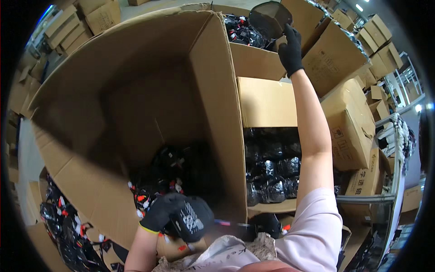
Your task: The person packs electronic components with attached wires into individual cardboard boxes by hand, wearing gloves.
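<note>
My left hand (164, 212), in a black glove with a yellow cuff edge, is closed on a black cap (195, 220) with white printing, low over the near side of a large open carton (222, 90). Stretched far forward, my right hand (291, 49), also gloved in black, grips the rim of a dark dome-shaped piece (271, 20), perhaps another cap. That piece hangs over a farther carton (256, 61) heaped with black items (244, 34). Black items with red and white tags (149, 195) lie in the large carton, partly in shadow.
Between my arms a carton with a tan flap (267, 102) holds black plastic-wrapped bundles (274, 177). A metal rack (394, 199) and a closed carton (346, 127) stand at the right. More tagged black items (68, 226) fill the lower left. Stacked cartons (97, 18) rise behind.
</note>
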`<state>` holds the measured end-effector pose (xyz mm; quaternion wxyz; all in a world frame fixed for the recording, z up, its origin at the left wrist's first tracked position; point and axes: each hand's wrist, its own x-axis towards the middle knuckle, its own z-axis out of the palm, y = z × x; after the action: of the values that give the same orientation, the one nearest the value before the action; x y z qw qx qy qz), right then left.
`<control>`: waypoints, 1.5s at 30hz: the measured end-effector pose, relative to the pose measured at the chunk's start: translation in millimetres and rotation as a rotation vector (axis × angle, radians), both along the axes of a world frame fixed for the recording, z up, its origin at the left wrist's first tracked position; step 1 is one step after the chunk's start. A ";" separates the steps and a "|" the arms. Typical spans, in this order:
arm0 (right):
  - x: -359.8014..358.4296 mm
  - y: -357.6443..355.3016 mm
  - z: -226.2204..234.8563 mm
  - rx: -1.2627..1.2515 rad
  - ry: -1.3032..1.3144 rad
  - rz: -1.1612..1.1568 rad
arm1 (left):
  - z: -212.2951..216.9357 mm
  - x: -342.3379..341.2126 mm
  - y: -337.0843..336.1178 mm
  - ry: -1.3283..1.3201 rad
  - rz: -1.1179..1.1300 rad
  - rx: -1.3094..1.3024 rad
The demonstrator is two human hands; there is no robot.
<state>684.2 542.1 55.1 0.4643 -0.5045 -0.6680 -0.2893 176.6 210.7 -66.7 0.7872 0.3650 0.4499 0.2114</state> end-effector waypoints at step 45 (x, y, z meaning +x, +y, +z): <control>-328.6 -672.3 -103.0 -1.248 1.293 0.704 | 44.3 -73.2 -355.7 -0.349 0.104 0.091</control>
<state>355.6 -130.2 -47.9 0.4510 -0.4932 -0.4295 0.6074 103.4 -145.0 -22.4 0.8240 0.3342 0.3148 0.3319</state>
